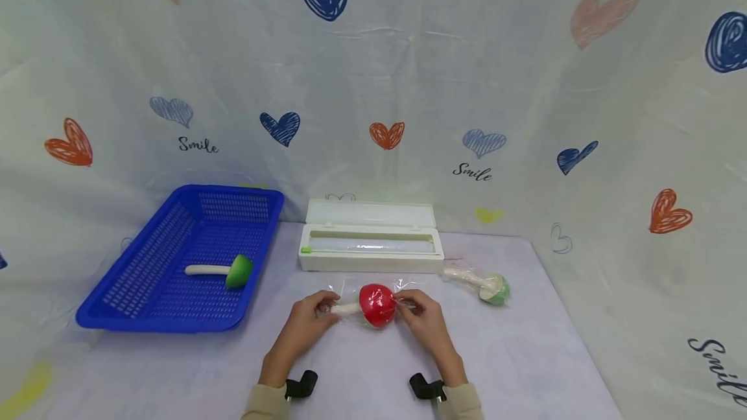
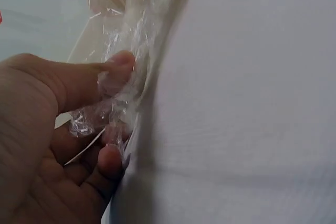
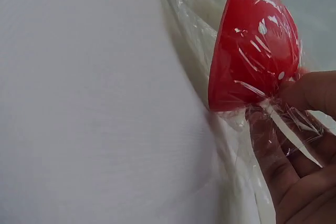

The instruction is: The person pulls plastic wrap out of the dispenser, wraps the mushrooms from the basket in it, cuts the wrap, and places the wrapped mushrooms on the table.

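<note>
A toy mushroom with a red cap (image 1: pixel 377 305) and a white stem (image 1: pixel 346 308) lies on its side in the middle of the table, wrapped in clear plastic film (image 3: pixel 247 85). At the stem end, my left hand (image 1: pixel 305 323) pinches bunched film (image 2: pixel 123 98) between thumb and fingers. My right hand (image 1: pixel 425 321) pinches gathered film just beyond the top of the red cap. In the right wrist view, white dots show on the cap beneath the film.
A blue basket (image 1: pixel 169 323) at the left holds a green-capped toy mushroom (image 1: pixel 238 272). Behind the hands stands a white film dispenser (image 1: pixel 373 263) with its lid (image 1: pixel 370 214) raised. To the right lies a film-wrapped green and white mushroom (image 1: pixel 493 289).
</note>
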Available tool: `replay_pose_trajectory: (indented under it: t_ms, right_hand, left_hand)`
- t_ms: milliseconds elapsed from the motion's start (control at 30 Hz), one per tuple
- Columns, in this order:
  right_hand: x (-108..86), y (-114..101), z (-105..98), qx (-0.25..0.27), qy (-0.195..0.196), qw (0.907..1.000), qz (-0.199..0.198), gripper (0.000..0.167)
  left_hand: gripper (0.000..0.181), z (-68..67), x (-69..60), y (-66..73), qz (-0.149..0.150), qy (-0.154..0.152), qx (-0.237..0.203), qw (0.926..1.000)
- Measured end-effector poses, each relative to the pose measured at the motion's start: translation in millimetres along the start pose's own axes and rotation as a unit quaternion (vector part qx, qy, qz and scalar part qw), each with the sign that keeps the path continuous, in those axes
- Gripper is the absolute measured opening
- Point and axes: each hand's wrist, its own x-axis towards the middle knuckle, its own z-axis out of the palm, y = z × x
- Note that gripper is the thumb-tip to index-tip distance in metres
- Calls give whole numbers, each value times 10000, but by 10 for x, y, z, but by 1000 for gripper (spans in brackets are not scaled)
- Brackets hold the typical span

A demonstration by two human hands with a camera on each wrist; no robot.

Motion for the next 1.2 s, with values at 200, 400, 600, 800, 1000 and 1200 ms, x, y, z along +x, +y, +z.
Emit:
replay_pose_trajectory:
  t_ms: [200,400,600,800,1000,1200]
  right_hand:
    - [179,-40,-15,-239,-247,9986,412,19]
    - [315,-25,33,113,-414,9960,780,7]
    - [325,34,134,566,-261,9897,1289,13]
    - [289,55,195,568,60,9915,1171,16]
    - [294,21,105,1146,-629,9876,868,23]
    - [301,39,47,1137,-1679,9761,780,55]
  left_hand:
    - [31,-100,116,-87,-287,-284,-346,9986]
    - [22,-168,143,-188,-394,-259,-532,9975]
    - [21,-169,145,-204,-308,30,-857,9958]
    - [21,-160,135,-192,-413,89,-843,9955]
    - [36,-165,134,-180,-279,-70,-726,9969]
    - [35,-177,116,-204,-361,6,-964,9947]
